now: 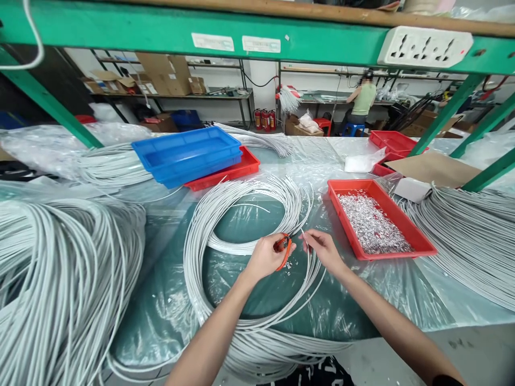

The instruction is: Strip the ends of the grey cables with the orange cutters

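My left hand (pixel 269 256) is closed around a hand tool with orange handles (pixel 286 253), probably pliers or cutters. Its dark jaws meet a grey-white cable end (pixel 302 231), which the fingers of my right hand (pixel 322 249) pinch. Coiled grey-white cables (pixel 197 241) lie in loops on the table beneath and around both hands. Tiny silvery bits are scattered on the table just below the tool. To the right of my right hand stands a red tray (pixel 418 250) with many small shiny metal pieces (pixel 372 222) inside.
Blue trays (pixel 185 147) rest on a red tray (pixel 231 174) behind the coils. Big cable bundles lie at the left (pixel 72 289) and right (pixel 466 230). A green frame (pixel 161 28) with a power strip (pixel 425 47) crosses overhead. Far back, a person (pixel 362 99) sits.
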`<action>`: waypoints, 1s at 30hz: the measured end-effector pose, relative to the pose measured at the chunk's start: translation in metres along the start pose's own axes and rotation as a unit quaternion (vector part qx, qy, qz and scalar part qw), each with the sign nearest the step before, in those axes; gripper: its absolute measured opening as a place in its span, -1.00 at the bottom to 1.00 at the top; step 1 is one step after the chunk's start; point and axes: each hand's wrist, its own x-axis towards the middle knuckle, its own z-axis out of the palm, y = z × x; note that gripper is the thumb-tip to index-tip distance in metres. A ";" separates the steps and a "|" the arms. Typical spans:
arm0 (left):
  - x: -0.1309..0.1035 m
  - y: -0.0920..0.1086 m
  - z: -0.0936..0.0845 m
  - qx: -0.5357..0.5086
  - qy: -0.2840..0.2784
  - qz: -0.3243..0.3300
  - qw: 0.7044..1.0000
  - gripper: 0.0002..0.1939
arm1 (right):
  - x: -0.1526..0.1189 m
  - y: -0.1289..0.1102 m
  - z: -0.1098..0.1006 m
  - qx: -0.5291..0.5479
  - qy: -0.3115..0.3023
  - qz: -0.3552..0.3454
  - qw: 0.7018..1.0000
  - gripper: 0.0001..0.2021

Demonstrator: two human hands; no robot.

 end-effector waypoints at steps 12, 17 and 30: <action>-0.001 -0.002 0.002 -0.017 -0.111 -0.028 0.993 -0.67 | -0.007 0.019 -0.004 0.058 -0.005 -0.009 0.998 -0.66; -0.002 0.000 0.004 -0.025 -0.121 -0.039 0.992 -0.63 | -0.010 0.013 -0.007 0.011 -0.018 -0.023 1.000 -0.61; -0.002 0.002 0.005 -0.036 -0.140 -0.063 0.988 -0.59 | -0.009 0.019 -0.007 0.017 -0.040 -0.033 0.999 -0.59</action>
